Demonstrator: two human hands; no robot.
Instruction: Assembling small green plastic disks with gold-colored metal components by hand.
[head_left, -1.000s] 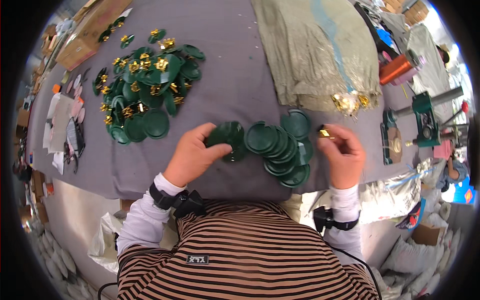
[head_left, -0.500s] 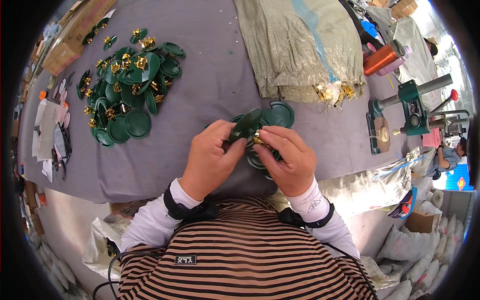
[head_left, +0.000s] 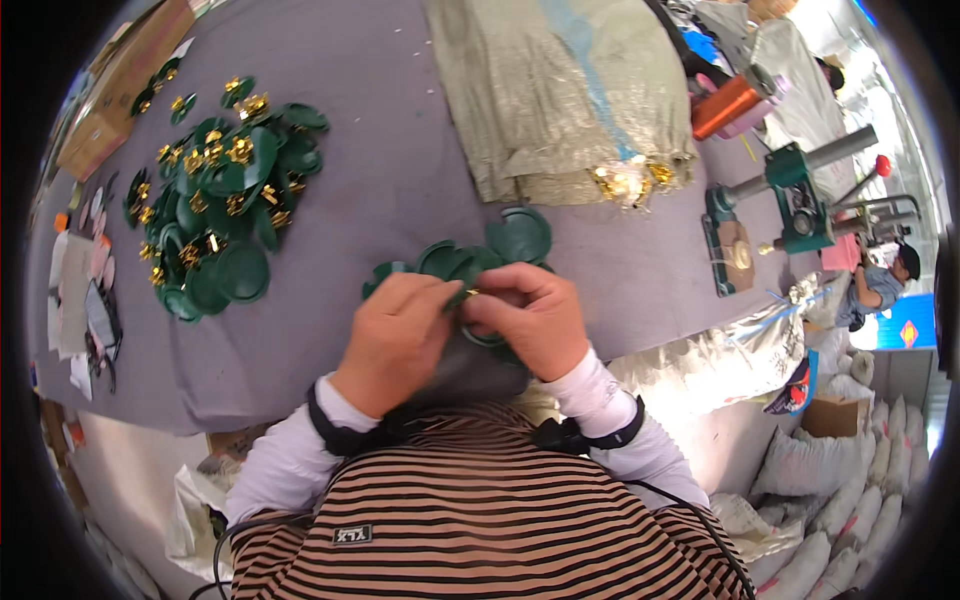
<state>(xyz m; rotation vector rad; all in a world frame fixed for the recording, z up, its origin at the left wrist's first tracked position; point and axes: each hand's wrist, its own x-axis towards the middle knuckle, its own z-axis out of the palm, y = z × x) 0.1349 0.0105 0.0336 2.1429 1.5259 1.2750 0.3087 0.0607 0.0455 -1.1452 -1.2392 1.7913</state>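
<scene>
My left hand (head_left: 395,335) is closed, pinching a dark green plastic disc (head_left: 459,294) that is mostly hidden by the fingers. My right hand (head_left: 537,318) has its thumb and fingertips closed on a small gold crown-shaped piece (head_left: 473,293) against that disc; only a sliver of gold shows. Just beyond the hands lie several loose green discs, among them a round rimmed disc (head_left: 520,236) at the right and another disc (head_left: 437,258) partly behind the left fingers. More lie under the hands, largely covered.
A heap of green discs with gold pieces attached (head_left: 215,190) covers the table's left side. A woven sack (head_left: 560,110) holding gold pieces lies ahead. To the right stand a green hand press (head_left: 795,195) and an orange bottle (head_left: 735,103). Another person (head_left: 875,288) is at far right.
The held disc, upright and plainly visible before, is now turned lower and mostly covered by my fingers. Both hands have drawn closer together. The whole view has shifted, so the table appears further left.
</scene>
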